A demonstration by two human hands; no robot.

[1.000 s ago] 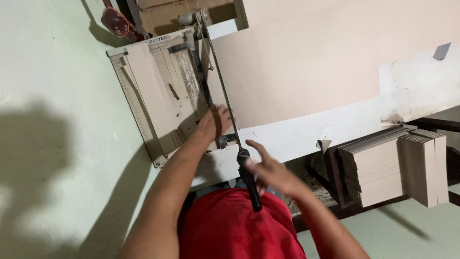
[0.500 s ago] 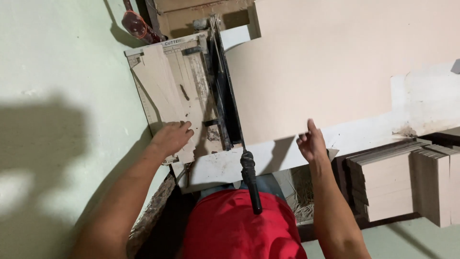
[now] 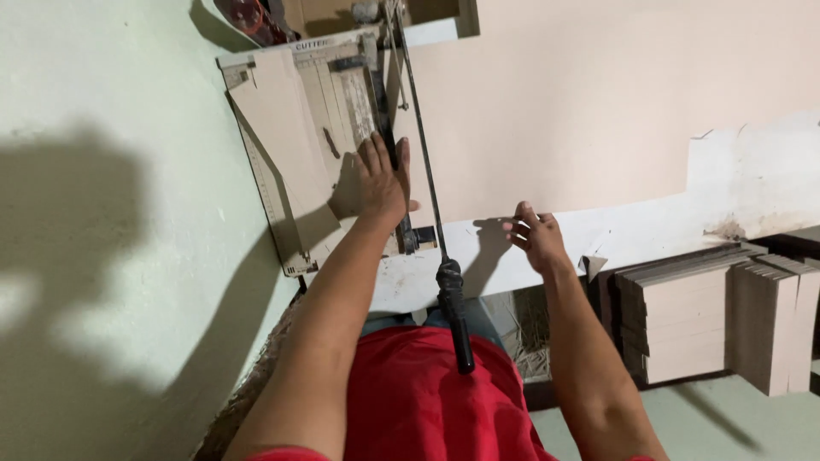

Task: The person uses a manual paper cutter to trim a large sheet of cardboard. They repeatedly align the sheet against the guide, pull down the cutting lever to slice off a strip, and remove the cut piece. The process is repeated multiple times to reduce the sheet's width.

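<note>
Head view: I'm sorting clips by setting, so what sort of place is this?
Probably a small paper or cardboard cutting workshop. A lever-arm cutter sits on a worn white bench with a large sheet under its blade, and stacks of cut board stand beside it.

The large pink sheet (image 3: 598, 102) runs off the top and right edges; the cutter's (image 3: 307, 145) far end is cropped

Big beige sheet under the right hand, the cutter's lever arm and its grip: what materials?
Beige sheet: probably cardboard or paperboard, matte and uniform, with a straight cut edge; the stacked pieces at right show the same dull tan. Lever arm: likely metal, thin, dark and rigid. Grip: seemingly black rubber or plastic, matte and thicker than the arm. Left hand presses flat beside the arm; right hand rests at the sheet's edge.
</note>
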